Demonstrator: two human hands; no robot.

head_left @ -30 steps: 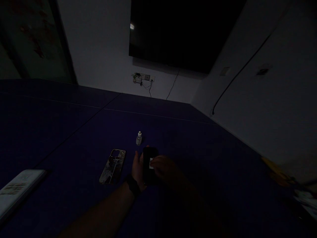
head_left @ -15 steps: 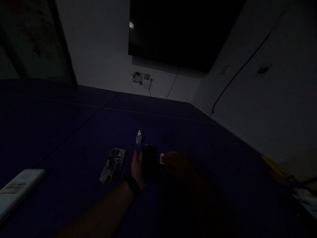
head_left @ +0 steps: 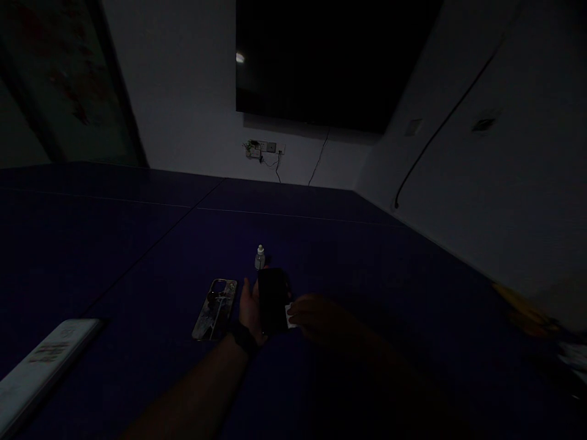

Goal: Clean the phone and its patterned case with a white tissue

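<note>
A dark smartphone [head_left: 272,300] rests in my left hand [head_left: 249,310], which is wrapped round its left side and wears a black wristwatch. Between the fingers of my right hand [head_left: 316,315] is a small white piece of cloth or tissue [head_left: 290,316], at the lower right edge of the phone. To the left of my left hand lies a phone case [head_left: 215,310] with a printed picture and a camera cutout. Just beyond the phone stands a small clear bottle [head_left: 260,259] with a white dropper-like top, upright on the dark blue surface.
A long white box [head_left: 48,366] with print lies at the lower left. On the far wall hang a large black screen [head_left: 330,61] and power sockets [head_left: 266,148] with cables. Yellow and white items [head_left: 527,311] lie at the right edge. The room is very dim.
My right hand has moved the white piece down and slightly left, from beside the phone to its lower right edge. The view has shifted a little.
</note>
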